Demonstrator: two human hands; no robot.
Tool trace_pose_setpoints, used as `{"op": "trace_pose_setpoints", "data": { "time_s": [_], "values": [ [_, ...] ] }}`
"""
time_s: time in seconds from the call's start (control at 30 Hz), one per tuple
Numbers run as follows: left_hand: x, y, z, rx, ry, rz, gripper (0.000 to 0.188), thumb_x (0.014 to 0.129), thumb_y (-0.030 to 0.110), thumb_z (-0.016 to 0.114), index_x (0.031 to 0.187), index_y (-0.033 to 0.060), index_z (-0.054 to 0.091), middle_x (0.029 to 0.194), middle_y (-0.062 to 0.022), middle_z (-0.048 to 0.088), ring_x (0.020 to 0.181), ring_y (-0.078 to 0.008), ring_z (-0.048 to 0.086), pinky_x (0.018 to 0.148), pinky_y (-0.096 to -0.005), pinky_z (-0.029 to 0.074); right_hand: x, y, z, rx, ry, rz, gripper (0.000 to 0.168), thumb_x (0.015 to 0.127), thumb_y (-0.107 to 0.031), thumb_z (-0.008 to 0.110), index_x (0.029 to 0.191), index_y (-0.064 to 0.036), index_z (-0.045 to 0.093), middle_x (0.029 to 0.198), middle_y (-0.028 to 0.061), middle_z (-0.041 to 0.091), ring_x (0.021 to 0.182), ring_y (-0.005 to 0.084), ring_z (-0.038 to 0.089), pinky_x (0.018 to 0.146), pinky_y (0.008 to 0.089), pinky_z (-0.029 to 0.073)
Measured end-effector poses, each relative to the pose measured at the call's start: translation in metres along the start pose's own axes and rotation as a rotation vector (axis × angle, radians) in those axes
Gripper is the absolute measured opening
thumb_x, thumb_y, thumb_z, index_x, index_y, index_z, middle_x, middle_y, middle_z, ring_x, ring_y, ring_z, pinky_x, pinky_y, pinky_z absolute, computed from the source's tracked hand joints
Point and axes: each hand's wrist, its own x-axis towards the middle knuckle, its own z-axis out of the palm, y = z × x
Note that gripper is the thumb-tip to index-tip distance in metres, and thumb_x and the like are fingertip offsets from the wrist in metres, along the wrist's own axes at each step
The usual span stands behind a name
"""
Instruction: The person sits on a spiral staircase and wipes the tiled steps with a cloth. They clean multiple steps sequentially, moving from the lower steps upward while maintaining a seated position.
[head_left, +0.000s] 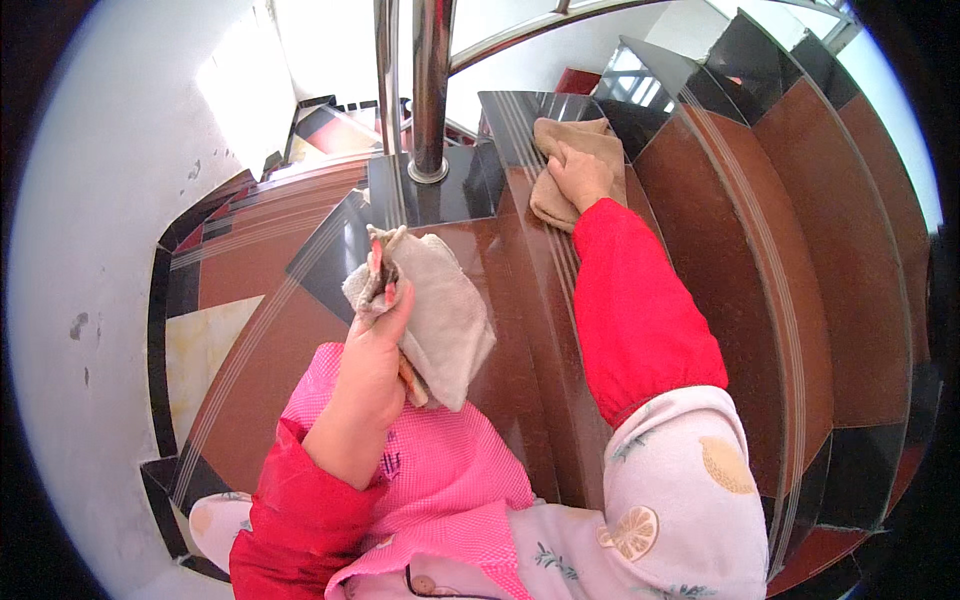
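Observation:
My right hand (583, 174) presses a folded tan cloth (551, 196) against the stair tread (525, 176), at its black border and grooved edge. Beneath that hand, part of the cloth is hidden. Nearer my body, my left hand (382, 322) grips a bunched, light grey-beige cloth (450, 315), its larger part hanging to the right of the fingers. Small pink-red bits and a brown edge show among the folds; I cannot tell what they are.
A steel railing post (431, 97) rises from the black-tiled stair edge ahead. Curved red-brown steps (795, 225) climb at the right, and more steps (240, 259) lie at the left beside a white wall (82, 247) with scuffed marks.

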Motion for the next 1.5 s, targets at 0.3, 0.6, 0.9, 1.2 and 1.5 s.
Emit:
{"op": "trace_pose_setpoints", "data": {
  "time_s": [0.3, 0.6, 0.9, 1.2, 1.5],
  "values": [
    [0.000, -0.001, 0.006, -0.069, -0.049, -0.028, 0.033, 0.092, 0.018, 0.064, 0.121, 0.0084, 0.054, 0.112, -0.0037, 0.061, 0.102, -0.0176, 0.060, 0.086, -0.0343, 0.051, -0.125, 0.030, -0.049, 0.092, -0.094, -0.273, 0.044, 0.087, -0.035, 0.055, 0.128, -0.019, 0.059, 0.100, 0.0156, 0.068, 0.091, 0.0340, 0.065, 0.078, 0.0462, 0.051],
    [0.007, -0.010, 0.007, -0.010, -0.124, -0.098, 0.041, 0.091, 0.022, 0.065, 0.127, 0.0075, 0.050, 0.121, -0.0070, 0.059, 0.109, -0.0232, 0.059, 0.092, -0.0398, 0.049, -0.364, 0.044, -0.150, 0.119, -0.256, -0.347, 0.057, 0.067, -0.018, 0.071, 0.123, -0.012, 0.062, 0.070, 0.0075, 0.054, 0.066, 0.0267, 0.056, 0.060, 0.0405, 0.047],
    [0.005, -0.009, 0.008, -0.067, -0.126, -0.133, 0.039, 0.092, 0.020, 0.064, 0.126, 0.0054, 0.051, 0.121, -0.0081, 0.059, 0.108, -0.0242, 0.060, 0.091, -0.0398, 0.051, -0.310, 0.028, -0.132, 0.076, -0.240, -0.391, 0.055, 0.074, -0.026, 0.070, 0.127, -0.016, 0.059, 0.071, 0.0062, 0.056, 0.068, 0.0260, 0.059, 0.061, 0.0405, 0.049],
    [0.001, 0.004, 0.001, -0.033, 0.021, -0.117, 0.036, 0.092, 0.018, 0.064, 0.124, 0.0053, 0.053, 0.117, -0.0073, 0.061, 0.105, -0.0227, 0.061, 0.089, -0.0389, 0.051, -0.051, -0.009, -0.032, 0.081, -0.136, -0.233, 0.038, 0.087, -0.036, 0.054, 0.119, -0.018, 0.065, 0.100, 0.0192, 0.068, 0.094, 0.0368, 0.064, 0.083, 0.0469, 0.050],
    [-0.005, 0.009, -0.001, -0.087, 0.051, -0.039, 0.033, 0.093, 0.015, 0.063, 0.123, 0.0061, 0.053, 0.111, -0.0018, 0.060, 0.100, -0.0131, 0.058, 0.086, -0.0302, 0.048, 0.083, -0.028, 0.019, 0.085, -0.135, -0.130, 0.047, 0.090, -0.037, 0.051, 0.129, -0.010, 0.057, 0.120, 0.0194, 0.062, 0.110, 0.0358, 0.059, 0.096, 0.0447, 0.044]
  ]
}}
